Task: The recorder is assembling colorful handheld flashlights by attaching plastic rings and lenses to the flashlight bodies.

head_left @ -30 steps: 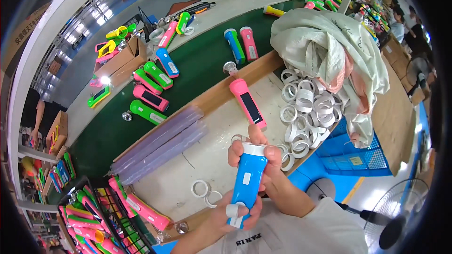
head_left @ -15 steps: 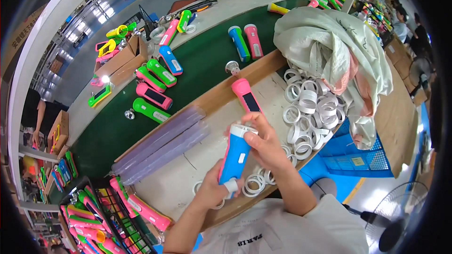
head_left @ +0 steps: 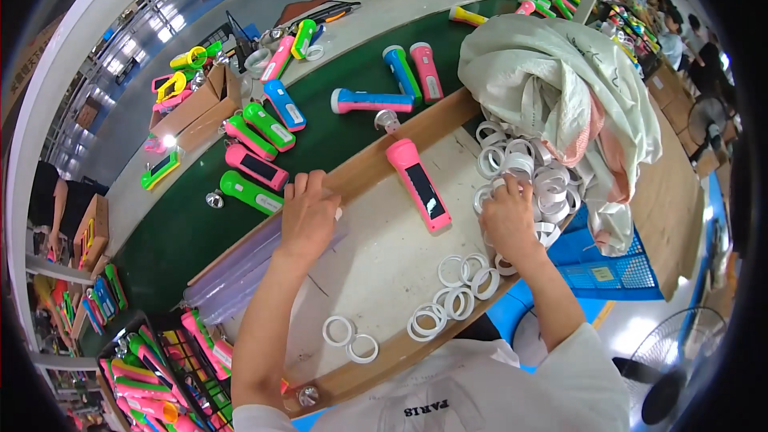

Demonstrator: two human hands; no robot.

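Observation:
My left hand [head_left: 308, 220] is over the wooden edge at the far left of the work tray [head_left: 368, 272], beside clear plastic tubes [head_left: 256, 276]. Its fingers are loosely bent and slightly apart, with nothing seen in them; a white wrap shows at the thumb. At the right, my right hand [head_left: 510, 220] reaches into a pile of white rings [head_left: 552, 188], fingers curled around a ring, tips partly hidden. Between the hands lies a pink flashlight [head_left: 418, 184] with a dark panel. A blue and pink flashlight [head_left: 372, 102] rests on the green belt [head_left: 336, 140].
More flashlights [head_left: 272, 124] lie along the belt. Loose white rings [head_left: 456, 302] sit near the tray's front edge. A pale sack [head_left: 552, 72] slumps at the right above a blue crate [head_left: 616, 268]. A black basket [head_left: 188, 360] of flashlights stands at the lower left.
The blue and pink flashlight has left my hands and now lies on the belt. My left hand moved up and left; my right hand moved right to the rings.

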